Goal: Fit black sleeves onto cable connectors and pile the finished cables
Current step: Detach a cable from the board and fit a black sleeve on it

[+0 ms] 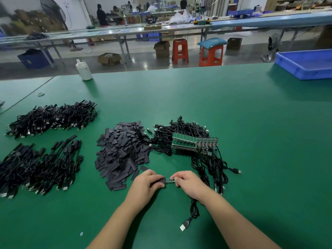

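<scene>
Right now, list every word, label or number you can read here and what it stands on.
None can be read.
White bottle: no legible label.
Circuit boards on the cable heap: any markings too small.
Small board between the hands: blurred.
Cardboard boxes on the floor: any print too blurred.

Matt green table mat [233,123], matt black sleeves [122,155], glossy blue plastic tray [305,69].

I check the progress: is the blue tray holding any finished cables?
No, the blue tray shows only bare plastic inside; the cable piles lie on the green table.
</scene>
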Tool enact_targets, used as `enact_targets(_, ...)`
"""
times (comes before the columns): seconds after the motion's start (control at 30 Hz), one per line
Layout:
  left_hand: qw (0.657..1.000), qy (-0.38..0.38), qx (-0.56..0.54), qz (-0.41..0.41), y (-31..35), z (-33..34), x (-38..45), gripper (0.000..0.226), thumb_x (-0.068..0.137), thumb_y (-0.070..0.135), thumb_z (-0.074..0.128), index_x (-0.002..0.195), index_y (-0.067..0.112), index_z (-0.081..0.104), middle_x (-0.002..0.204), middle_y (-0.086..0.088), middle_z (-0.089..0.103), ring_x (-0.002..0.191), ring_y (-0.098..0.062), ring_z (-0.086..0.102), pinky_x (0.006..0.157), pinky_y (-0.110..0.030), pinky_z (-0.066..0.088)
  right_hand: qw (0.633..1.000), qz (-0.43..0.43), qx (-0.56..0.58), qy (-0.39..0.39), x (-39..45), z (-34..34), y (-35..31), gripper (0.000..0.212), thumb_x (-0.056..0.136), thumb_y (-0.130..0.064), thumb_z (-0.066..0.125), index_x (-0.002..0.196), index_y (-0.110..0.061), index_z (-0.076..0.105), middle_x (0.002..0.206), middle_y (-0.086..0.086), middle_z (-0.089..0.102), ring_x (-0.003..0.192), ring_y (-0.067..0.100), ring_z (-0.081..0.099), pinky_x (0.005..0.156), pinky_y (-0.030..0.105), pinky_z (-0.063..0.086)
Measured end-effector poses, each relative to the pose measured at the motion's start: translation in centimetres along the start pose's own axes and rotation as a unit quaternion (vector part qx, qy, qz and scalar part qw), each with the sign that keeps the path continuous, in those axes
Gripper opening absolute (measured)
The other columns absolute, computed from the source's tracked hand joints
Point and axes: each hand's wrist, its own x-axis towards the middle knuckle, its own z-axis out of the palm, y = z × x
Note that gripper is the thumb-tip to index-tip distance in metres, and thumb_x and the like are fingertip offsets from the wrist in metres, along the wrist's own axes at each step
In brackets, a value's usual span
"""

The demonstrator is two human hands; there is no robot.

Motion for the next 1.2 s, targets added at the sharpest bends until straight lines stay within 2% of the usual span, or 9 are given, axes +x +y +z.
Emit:
enact_targets(0.1,0.999,-0.002,0.025,0.021,0.0,-0.3,0.2,0.022,0.086,0.032,0.074,0.106,0.024,0.076,0.091,0.013,0.064,0.084,-0.003,0.058,0.079,-0.015,0.043,1.0,-0.01,-0.007,-0.002,-0.1,0.0,0.0,0.025,0.103,-0.02,0.045,0.099,-0.035,0.065,0.08,-0.011,0.065,0.039,-0.003,0.038,0.046,0.015,0.037)
enact_targets(0.23,0.999,0.003,0.033,0.031,0.3,-0.2,0.4,0.024,0.087,0.029,0.073,0.11,0.021,0.075,0.093,0.009,0.066,0.087,-0.006,0.059,0.081,-0.017,0.043,1.0,-0.004,0.002,-0.004,0.0,0.0,0.1,0.024,0.103,-0.02,0.045,0.103,-0.033,0.065,0.082,-0.013,0.069,0.038,0.0,0.038,0.043,0.018,0.037)
enact_targets(0.37,0.998,-0.018,0.045,0.044,0.3,-0.5,0.8,0.023,0.089,0.028,0.071,0.11,0.02,0.075,0.096,0.003,0.068,0.089,-0.012,0.061,0.084,-0.025,0.047,1.0,0.001,0.011,-0.009,0.1,0.2,0.2,0.022,0.104,-0.022,0.046,0.105,-0.035,0.063,0.087,-0.013,0.071,0.044,0.004,0.043,0.044,0.025,0.046)
enact_targets(0.47,0.991,-0.067,0.103,0.06,0.5,-0.8,1.0,0.023,0.092,0.031,0.065,0.114,0.024,0.072,0.097,0.003,0.065,0.093,-0.017,0.061,0.08,-0.029,0.047,1.0,0.002,0.011,-0.008,0.3,0.3,0.3,0.023,0.103,-0.02,0.046,0.105,-0.033,0.065,0.087,-0.011,0.069,0.047,0.009,0.045,0.046,0.026,0.049)
enact_targets(0.57,0.983,-0.06,0.156,0.078,0.5,-1.1,1.1,0.023,0.093,0.037,0.061,0.113,0.03,0.07,0.097,0.007,0.066,0.092,-0.016,0.061,0.076,-0.028,0.048,1.0,0.001,0.007,-0.004,0.4,0.3,0.5,0.024,0.103,-0.021,0.045,0.109,-0.032,0.065,0.088,-0.01,0.069,0.047,0.009,0.045,0.047,0.025,0.049)
enact_targets(0.67,0.993,-0.04,0.105,0.046,0.5,-1.0,1.3,0.023,0.091,0.036,0.066,0.111,0.026,0.072,0.098,0.005,0.07,0.092,-0.015,0.062,0.081,-0.029,0.049,1.0,-0.001,0.009,-0.005,0.4,0.3,0.7,0.026,0.103,-0.021,0.045,0.116,-0.031,0.065,0.088,-0.01,0.068,0.048,0.01,0.046,0.049,0.027,0.05)
enact_targets(0.87,0.998,-0.044,0.044,-0.013,0.4,-0.6,1.4,0.025,0.086,0.034,0.073,0.108,0.024,0.075,0.098,0.006,0.073,0.091,-0.008,0.064,0.086,-0.023,0.049,1.0,0.002,0.012,-0.003,0.3,0.3,0.7,0.027,0.102,-0.022,0.046,0.115,-0.035,0.065,0.09,-0.01,0.069,0.047,0.012,0.047,0.052,0.029,0.05)
enact_targets(1.07,0.996,-0.06,0.059,0.009,0.6,-0.4,1.3,0.028,0.087,0.035,0.072,0.113,0.026,0.073,0.096,0.005,0.069,0.091,-0.011,0.061,0.081,-0.019,0.044,1.0,-0.006,0.015,-0.005,0.0,0.3,0.7,0.023,0.102,-0.023,0.048,0.108,-0.038,0.065,0.088,-0.011,0.07,0.042,0.008,0.046,0.048,0.025,0.046)
enact_targets(1.2,0.995,-0.074,0.064,0.035,1.3,0.2,1.2,0.021,0.089,0.033,0.069,0.108,0.026,0.073,0.089,0.003,0.065,0.087,-0.013,0.058,0.076,-0.024,0.044,1.0,-0.012,0.02,-0.005,-0.1,0.2,0.5,0.023,0.102,-0.023,0.05,0.103,-0.038,0.066,0.087,-0.014,0.073,0.043,0.009,0.046,0.048,0.025,0.047)
